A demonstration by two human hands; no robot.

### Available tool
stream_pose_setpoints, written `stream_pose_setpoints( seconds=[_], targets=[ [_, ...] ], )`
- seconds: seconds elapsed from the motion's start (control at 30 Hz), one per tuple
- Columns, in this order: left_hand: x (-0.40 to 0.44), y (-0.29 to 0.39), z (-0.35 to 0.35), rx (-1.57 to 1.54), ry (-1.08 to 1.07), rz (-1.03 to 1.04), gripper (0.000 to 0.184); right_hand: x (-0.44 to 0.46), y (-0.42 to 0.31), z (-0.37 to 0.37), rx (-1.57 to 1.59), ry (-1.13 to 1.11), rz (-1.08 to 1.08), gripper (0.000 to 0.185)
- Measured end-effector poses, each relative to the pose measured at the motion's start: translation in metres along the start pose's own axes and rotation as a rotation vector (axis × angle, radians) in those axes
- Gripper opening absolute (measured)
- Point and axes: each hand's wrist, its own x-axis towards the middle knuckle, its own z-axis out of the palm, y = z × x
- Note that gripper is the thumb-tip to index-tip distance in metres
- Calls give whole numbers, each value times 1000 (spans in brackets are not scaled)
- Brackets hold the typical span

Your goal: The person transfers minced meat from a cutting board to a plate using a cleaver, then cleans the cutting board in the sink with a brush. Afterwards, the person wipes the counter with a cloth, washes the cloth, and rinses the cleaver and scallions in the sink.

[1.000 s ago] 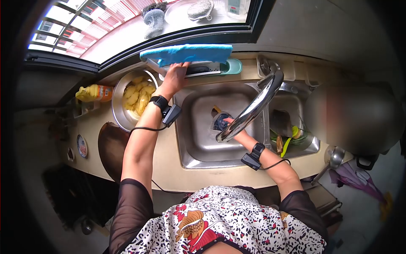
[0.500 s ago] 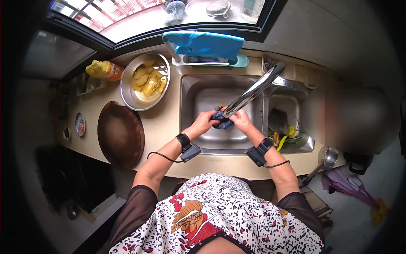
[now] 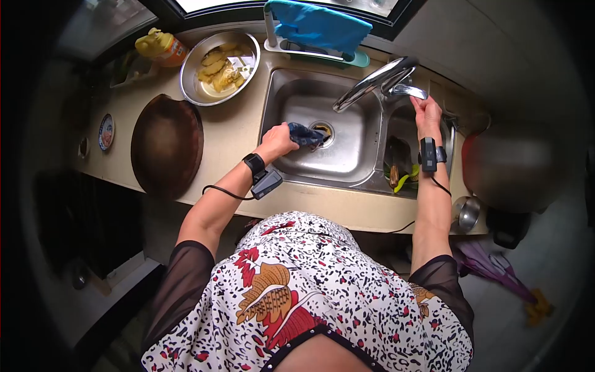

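Over the large basin of the steel sink point(image 3: 291, 90), my left hand point(image 3: 277, 141) is closed on a bunched dark blue patterned cloth point(image 3: 304, 134). The cloth hangs beside the drain point(image 3: 323, 131). My right hand point(image 3: 427, 116) has its fingers at the end of the faucet lever point(image 3: 409, 92), closed on it from the near side; part of the fingertips is hidden. The chrome faucet spout point(image 3: 369, 85) points down into the large basin, apart from the cloth.
Left of the sink stand a metal bowl point(image 3: 191, 80) of yellow slices in liquid, a round brown board point(image 3: 166, 149) and a yellow-capped bottle point(image 3: 162, 48). A blue cloth point(image 3: 322, 28) hangs on a rack behind. Vegetable scraps point(image 3: 406, 180) lie in the small basin.
My right hand has left the cloth and moved right to the faucet lever. My left hand keeps the cloth, now left of the spout. The view has tilted downward.
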Motion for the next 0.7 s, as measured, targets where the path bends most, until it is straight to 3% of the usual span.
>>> stream_pose_setpoints(
  seconds=[0.13, 0.2, 0.3, 0.33, 0.4, 0.5, 0.6, 0.63, 0.7],
  targets=[
    [-10, -12, -1, 227, 44, 110, 32, -35, 0, 38, -282, 172, 45, 42],
    [-14, -15, -5, 271, -13, 164, 32, -74, 4, 63, -465, 31, 62, 41],
    [-28, 4, -23, 295, -54, 72, 33, -158, 11, 114, -272, -389, -60, 42],
    [-28, 2, -17, 309, 52, 107, 35, -176, 13, 129, -217, -485, -107, 42],
    [-25, -2, 0, 335, 267, 178, 40, -192, 14, 148, -301, -557, -137, 37],
    [-27, 11, -9, 274, 321, 280, 42, -196, 26, 160, -294, -498, -250, 26],
    [-22, 31, -24, -417, -173, -107, 39, -193, 30, 153, -293, -473, -256, 24],
    [-29, 34, -26, -725, -244, -87, 27, -195, 30, 152, -282, -477, -255, 24],
    [-29, 37, -18, -1146, -274, -110, 19, -202, 26, 148, -296, -478, -219, 23]
  ],
)
